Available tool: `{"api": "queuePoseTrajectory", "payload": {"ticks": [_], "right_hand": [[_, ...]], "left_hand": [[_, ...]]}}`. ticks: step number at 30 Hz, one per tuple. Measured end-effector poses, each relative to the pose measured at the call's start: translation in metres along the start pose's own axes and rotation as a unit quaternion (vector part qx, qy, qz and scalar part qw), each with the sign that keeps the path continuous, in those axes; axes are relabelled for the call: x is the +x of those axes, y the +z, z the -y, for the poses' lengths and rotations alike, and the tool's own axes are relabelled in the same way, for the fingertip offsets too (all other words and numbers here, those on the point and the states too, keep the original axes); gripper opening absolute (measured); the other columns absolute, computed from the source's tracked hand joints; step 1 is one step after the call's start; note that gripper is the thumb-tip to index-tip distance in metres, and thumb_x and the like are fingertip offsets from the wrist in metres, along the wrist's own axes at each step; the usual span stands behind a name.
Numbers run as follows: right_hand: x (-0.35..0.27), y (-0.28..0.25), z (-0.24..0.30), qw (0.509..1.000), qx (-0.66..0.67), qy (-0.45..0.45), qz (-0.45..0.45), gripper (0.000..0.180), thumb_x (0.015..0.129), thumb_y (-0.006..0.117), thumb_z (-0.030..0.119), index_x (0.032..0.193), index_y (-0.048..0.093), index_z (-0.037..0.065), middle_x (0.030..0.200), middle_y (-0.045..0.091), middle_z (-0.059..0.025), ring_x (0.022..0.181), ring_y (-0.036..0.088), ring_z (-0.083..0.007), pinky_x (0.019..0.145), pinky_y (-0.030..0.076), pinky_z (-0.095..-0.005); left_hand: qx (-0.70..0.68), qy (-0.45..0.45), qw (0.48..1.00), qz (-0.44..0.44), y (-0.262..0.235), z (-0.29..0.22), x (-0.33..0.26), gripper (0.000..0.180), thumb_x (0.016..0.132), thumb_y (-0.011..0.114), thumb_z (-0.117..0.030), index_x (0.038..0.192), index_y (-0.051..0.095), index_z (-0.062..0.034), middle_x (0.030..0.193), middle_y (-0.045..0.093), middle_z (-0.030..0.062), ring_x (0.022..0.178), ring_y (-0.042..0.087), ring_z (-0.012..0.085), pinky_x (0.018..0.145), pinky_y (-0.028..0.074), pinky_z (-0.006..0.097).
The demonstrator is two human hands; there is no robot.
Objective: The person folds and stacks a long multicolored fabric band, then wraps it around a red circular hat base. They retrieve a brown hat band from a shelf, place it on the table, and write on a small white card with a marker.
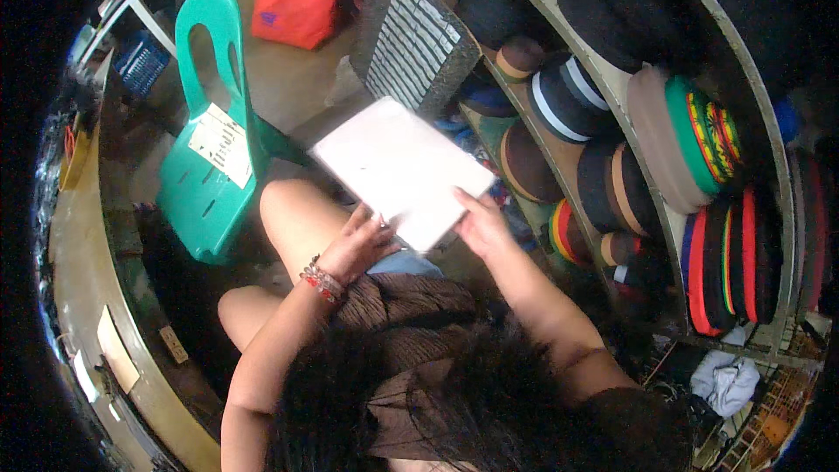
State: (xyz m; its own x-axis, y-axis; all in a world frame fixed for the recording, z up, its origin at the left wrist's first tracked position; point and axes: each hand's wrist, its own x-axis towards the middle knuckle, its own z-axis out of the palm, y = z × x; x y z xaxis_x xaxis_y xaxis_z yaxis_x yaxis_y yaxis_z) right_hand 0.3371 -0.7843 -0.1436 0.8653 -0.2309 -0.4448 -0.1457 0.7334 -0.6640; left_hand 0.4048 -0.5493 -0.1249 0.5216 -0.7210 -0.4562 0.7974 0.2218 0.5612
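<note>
Both hands on a white flat pad, nothing yet set down

Left hand (357,245) fingers curl against the near edge of the white flat pad (404,172); right hand (481,223) grips its near corner. The pad is tilted above her lap, clear of the shelves (647,201) of knitted caps (699,135) beyond and the green chair (210,131) alongside.

- The white flat pad (404,170) hides some fingers of both hands under its near edge.
- Dark hair (454,402) covers the person's lap.
- The writing on the paper tag (221,145) on the green chair (205,166) is too small to read.
- The far hats on the shelf (559,153) are cut off by the dark rim.
</note>
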Motion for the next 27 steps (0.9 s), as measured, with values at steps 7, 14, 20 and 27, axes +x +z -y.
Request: {"api": "queuePoseTrajectory", "payload": {"ticks": [7,14,20,27], "right_hand": [[-0.085,-0.2,-0.026,0.965,0.119,-0.09,-0.215,0.05,0.092,0.059,0.021,0.137,0.039,0.011,0.132,0.051,-0.007,0.122,0.049,-0.0262,0.102,0.042,-0.0469],[-0.124,-0.315,-0.022,0.854,0.193,-0.301,-0.378,0.047,0.095,0.054,0.027,0.133,0.041,0.003,0.13,0.052,-0.0112,0.121,0.049,-0.0269,0.103,0.041,-0.0423],[-0.099,-0.359,-0.001,0.851,0.254,-0.34,-0.31,0.04,0.099,0.042,0.018,0.132,0.039,-0.006,0.138,0.045,-0.0163,0.129,0.042,-0.0304,0.111,0.03,-0.0437],[-0.089,-0.387,0.011,0.843,0.221,-0.327,-0.365,0.041,0.1,0.032,0.011,0.136,0.03,-0.009,0.143,0.035,-0.0207,0.134,0.035,-0.0342,0.113,0.031,-0.0447]], "left_hand": [[-0.024,-0.013,0.999,-0.021,-0.015,-0.006,-0.008,0.063,0.096,0.052,-0.036,0.147,0.018,-0.0199,0.138,0.043,0.0122,0.126,0.044,0.0302,0.101,0.042,0.049],[-0.044,-0.011,0.999,0.018,-0.017,-0.005,-0.016,0.056,0.094,0.055,-0.025,0.142,0.028,-0.0114,0.137,0.043,0.0137,0.125,0.044,0.0289,0.099,0.043,0.047],[-0.033,0.014,0.999,0.009,-0.013,-0.002,-0.017,0.053,0.095,0.054,-0.025,0.14,0.03,-0.0113,0.138,0.042,0.013,0.126,0.044,0.0296,0.099,0.042,0.047],[-0.019,0.011,0.999,-0.029,-0.001,0.0,-0.019,0.053,0.095,0.054,-0.028,0.14,0.03,-0.0112,0.139,0.041,0.0132,0.127,0.044,0.0303,0.099,0.042,0.047]]}}
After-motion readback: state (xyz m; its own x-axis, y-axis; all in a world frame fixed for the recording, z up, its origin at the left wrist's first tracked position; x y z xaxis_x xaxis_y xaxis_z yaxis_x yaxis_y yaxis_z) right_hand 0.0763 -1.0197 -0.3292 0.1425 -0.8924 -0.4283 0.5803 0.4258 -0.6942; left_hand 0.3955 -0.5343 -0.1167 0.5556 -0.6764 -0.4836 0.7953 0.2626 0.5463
